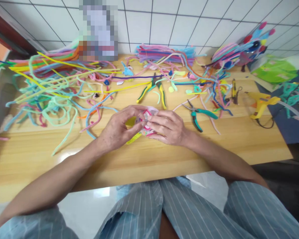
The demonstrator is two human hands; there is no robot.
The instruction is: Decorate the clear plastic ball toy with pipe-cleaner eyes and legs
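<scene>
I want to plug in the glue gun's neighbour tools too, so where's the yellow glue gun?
In the head view, the yellow glue gun is near the right end of the wooden table, with the teal-handled pliers farther left.

Left hand and right hand holding pink piece, teal-handled pliers, glue gun, wooden table

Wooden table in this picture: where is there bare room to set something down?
Three patches of the wooden table look bare: the strip from the left hand and right hand to its front edge; right front, bordered by the teal-handled pliers, yellow glue gun and right forearm; left front, between the pipe-cleaner tangle and left forearm. It's crowded along the tiled wall.
</scene>
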